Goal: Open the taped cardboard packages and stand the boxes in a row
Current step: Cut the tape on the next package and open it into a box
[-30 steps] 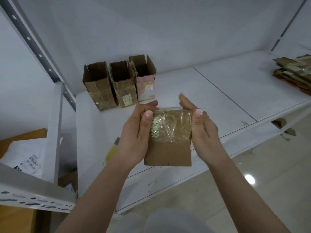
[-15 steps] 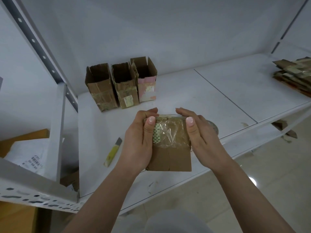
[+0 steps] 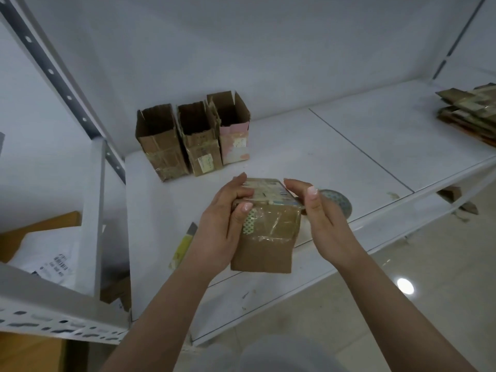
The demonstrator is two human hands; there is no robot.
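Taped package (image 3: 265, 232): held in the air between the two hands, above the front edge of the shelf (image 3: 308, 146). Left hand (image 3: 222, 224) grips its left side, thumb curled over the front face onto the tape, fingers wrapped over the top edge. Right hand (image 3: 322, 221) stands just beside the right top corner, fingers relaxed and nearly straight; whether they touch the cardboard cannot be told, and it grips nothing.

Handling, as judged: small, light, held easily in one hand. Cardboard walls look fairly stiff but creased; the glossy clear tape over the upper half is likely slippery, so the bare cardboard of the lower half and the side edges offer the safer hold. Top is crossed with tape strips and not yet opened.

Containers: three opened boxes (image 3: 193, 135) stand upright in a row beyond the hands, touching side by side, flaps up; interiors dark, nothing seen inside.

Other items: roll of tape (image 3: 339, 202) just behind the right hand; yellow cutter (image 3: 183, 242) lying just left of the left hand; stack of flat cardboard (image 3: 469, 108) well off to the right
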